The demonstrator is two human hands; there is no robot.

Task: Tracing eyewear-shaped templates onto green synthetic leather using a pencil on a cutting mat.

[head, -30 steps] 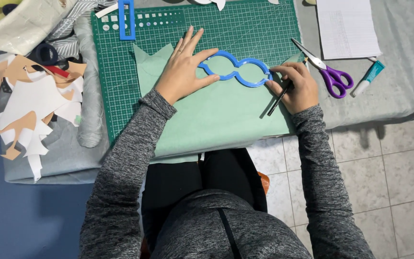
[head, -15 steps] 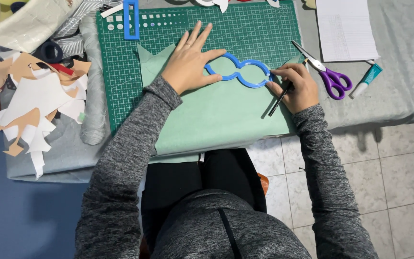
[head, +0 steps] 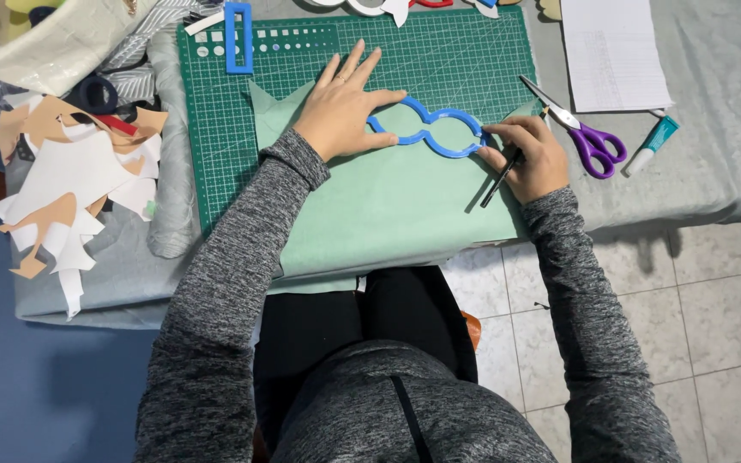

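Note:
My left hand (head: 341, 105) lies flat, fingers spread, pressing the left part of a blue wavy outline template (head: 432, 130) onto a pale green sheet (head: 388, 206). The sheet covers the lower half of a dark green cutting mat (head: 216, 154) and hangs over the table's front edge. My right hand (head: 532, 154) grips a thin dark pen (head: 499, 180), its fingertips at the template's right end. Both sleeves are grey.
Purple-handled scissors (head: 578, 130) and a teal-capped glue tube (head: 650, 144) lie right of the mat, with a white paper sheet (head: 612, 50) behind them. White and tan paper scraps (head: 62, 184) pile up at the left. A blue rectangular frame (head: 238, 36) rests on the mat's far left.
The camera view has shifted slightly. My right hand stays at the template's right end with the pen; my left hand keeps pressing the template.

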